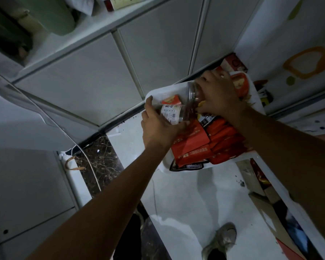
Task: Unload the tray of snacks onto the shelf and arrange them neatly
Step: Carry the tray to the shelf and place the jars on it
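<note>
A white tray (160, 91) sits low at the centre right, loaded with several red snack packets (214, 141). A clear jar with a white label (172, 113) lies over the tray's left part. My left hand (159, 126) grips it from the near side. A second clear jar (194, 91) is just above it, and my right hand (219, 96) curls round its right end. A red round tub (239, 84) lies at the tray's far right corner, partly behind my right hand.
White cabinet doors (101, 76) fill the upper left, with a shelf holding a green container (51, 17) above them. A white cable (90, 166) hangs down at the left. Cardboard boxes (270, 209) lie at the lower right. My shoe (221, 239) stands on the white floor.
</note>
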